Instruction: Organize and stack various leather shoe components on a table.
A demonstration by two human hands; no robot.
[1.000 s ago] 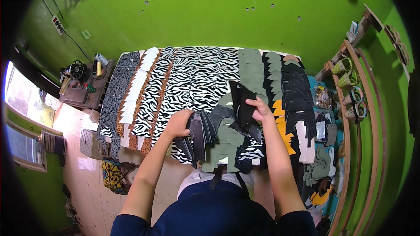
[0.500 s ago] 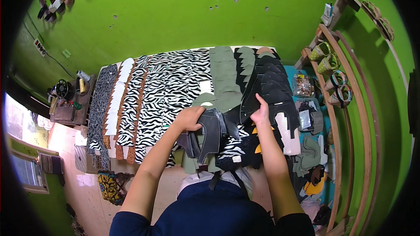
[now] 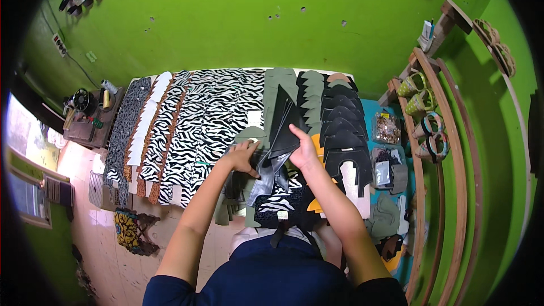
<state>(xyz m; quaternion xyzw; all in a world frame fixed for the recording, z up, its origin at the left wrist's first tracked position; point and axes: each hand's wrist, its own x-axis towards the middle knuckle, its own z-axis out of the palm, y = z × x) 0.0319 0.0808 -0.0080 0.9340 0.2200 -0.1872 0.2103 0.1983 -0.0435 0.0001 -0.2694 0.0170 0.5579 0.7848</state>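
Note:
Between thumb and fingers, my right hand (image 3: 303,148) grips a fanned bunch of black leather pieces (image 3: 283,129), pointed at the far end. My left hand (image 3: 241,157) lies with fingers spread on dark cut pieces (image 3: 263,184) close to the table's near edge. The lower end of the held bunch meets those dark pieces, and the overlap hides where one stops. Just beyond my left hand is an olive-green piece (image 3: 251,134). Right of my right hand, overlapping black curved pieces (image 3: 343,127) run in a column.
Rows of zebra-print pieces (image 3: 218,107), white pieces (image 3: 148,116) and grey patterned pieces (image 3: 129,130) cover the table's left. A wooden rack (image 3: 447,136) with sandals (image 3: 419,102) stands right. A small side table (image 3: 93,119) holds thread spools at left.
My right hand has moved left with the black leather pieces, away from the right-hand column. My left hand's fingers have spread, and the stitched dark piece beneath it is now partly covered.

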